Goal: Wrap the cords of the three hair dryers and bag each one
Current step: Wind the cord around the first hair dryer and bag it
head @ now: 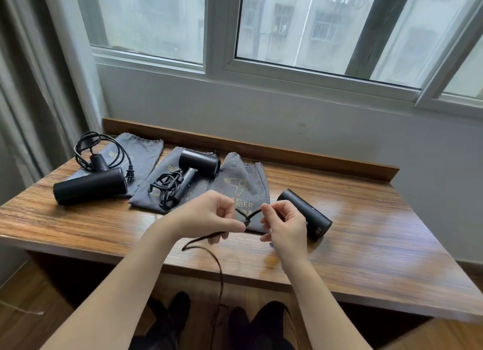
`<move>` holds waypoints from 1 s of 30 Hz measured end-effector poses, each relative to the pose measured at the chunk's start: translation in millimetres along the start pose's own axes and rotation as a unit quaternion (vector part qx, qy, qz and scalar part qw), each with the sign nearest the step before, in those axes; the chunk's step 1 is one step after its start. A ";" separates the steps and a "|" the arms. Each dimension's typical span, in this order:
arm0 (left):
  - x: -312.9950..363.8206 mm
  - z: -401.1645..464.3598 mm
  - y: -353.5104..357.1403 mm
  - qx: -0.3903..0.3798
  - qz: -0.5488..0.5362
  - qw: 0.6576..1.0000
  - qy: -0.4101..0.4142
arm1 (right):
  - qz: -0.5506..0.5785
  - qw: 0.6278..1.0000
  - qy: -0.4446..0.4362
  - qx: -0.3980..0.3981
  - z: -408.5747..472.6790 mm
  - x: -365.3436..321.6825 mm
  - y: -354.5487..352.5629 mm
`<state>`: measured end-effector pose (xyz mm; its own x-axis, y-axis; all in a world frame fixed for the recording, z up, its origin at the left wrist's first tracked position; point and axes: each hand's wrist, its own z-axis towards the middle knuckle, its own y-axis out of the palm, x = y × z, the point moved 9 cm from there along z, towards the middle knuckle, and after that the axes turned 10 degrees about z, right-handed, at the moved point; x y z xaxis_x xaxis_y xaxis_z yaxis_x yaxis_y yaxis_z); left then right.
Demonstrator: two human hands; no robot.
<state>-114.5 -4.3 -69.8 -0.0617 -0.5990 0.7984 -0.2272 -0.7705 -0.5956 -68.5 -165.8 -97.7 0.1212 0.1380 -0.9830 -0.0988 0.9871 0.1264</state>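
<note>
Cord (252, 215) of rt dryer (305, 213) being pinched by both hands, left hand (209, 216) & right hand (283, 225); I'm keeping loops tight, even, w/ slack fed slowly.

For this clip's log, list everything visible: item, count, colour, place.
Black cylindrical hair dryers: three; left one and middle one on pouches, right one on bare wood.
Grey fabric drawstring pouches: three, flat, side by side; left, middle, right.
Black power cords: left loosely looped, middle bundled, third trailing off the front edge.
Brown wooden table: one, under a white-framed window.
Grey curtain: left.
Hands: left hand and right hand pinch the third cord.
</note>
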 end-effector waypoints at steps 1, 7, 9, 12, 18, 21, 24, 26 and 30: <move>-4.1 -0.5 8.7 -0.044 -0.021 0.999 -0.014 | 0.006 1.000 -0.005 0.005 -1.1 -1.5 0.9; -27.5 1.4 67.9 -0.157 -0.008 0.983 -0.097 | 0.120 0.992 0.037 -0.010 -2.8 3.3 12.9; -39.8 11.7 72.4 -0.089 0.011 0.988 -0.125 | 0.175 0.982 0.056 -0.038 -2.4 3.6 15.5; -59.4 24.8 50.4 0.075 -0.077 0.983 -0.146 | 0.206 0.968 0.073 -0.121 -3.5 2.5 17.1; -55.0 20.4 -15.1 0.262 -0.197 0.943 -0.062 | 0.136 0.968 0.098 -0.188 -9.0 9.3 6.6; -34.1 12.2 -37.9 0.270 -0.218 0.938 -0.006 | 0.049 0.978 0.094 -0.177 -7.2 17.7 3.0; -19.5 7.2 -46.8 0.221 -0.128 0.967 0.004 | -0.033 0.977 0.093 -0.190 -8.4 26.0 8.9; -17.4 5.8 -40.0 0.139 -0.059 0.988 -0.021 | -0.048 0.982 0.074 -0.165 -6.0 26.2 8.5; -24.2 -2.1 -24.6 0.020 -0.165 0.984 -0.058 | -0.018 0.996 0.032 -0.084 2.0 18.9 0.4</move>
<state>-109.5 29.6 -74.3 0.1215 -0.3347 0.9345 -0.1775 -0.9336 -0.3113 -64.3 -162.6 -116.0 0.0657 0.0917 -0.9936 -0.2603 0.9629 0.0716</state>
